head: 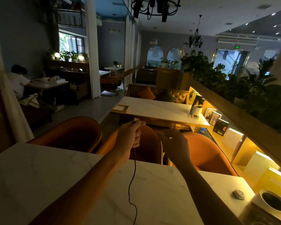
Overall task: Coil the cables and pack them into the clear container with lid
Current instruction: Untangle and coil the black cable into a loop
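Observation:
A thin black cable (132,181) runs from my left hand (130,134) down across the white marble table (55,176) toward the bottom edge of the view. My left hand is raised beyond the table's far edge, fingers closed on the cable's plug end. My right hand (173,146) is held beside it, a little lower, fingertips pinched on another stretch of the same cable, which arcs between the two hands. The clear container with lid is not in view.
Orange armchairs (75,133) stand just past the table's far edge. A round white cup-like vessel (273,202) and a small white disc (238,194) sit at the table's right end. A lit shelf with books (217,125) runs along the right. Another table (159,109) stands ahead.

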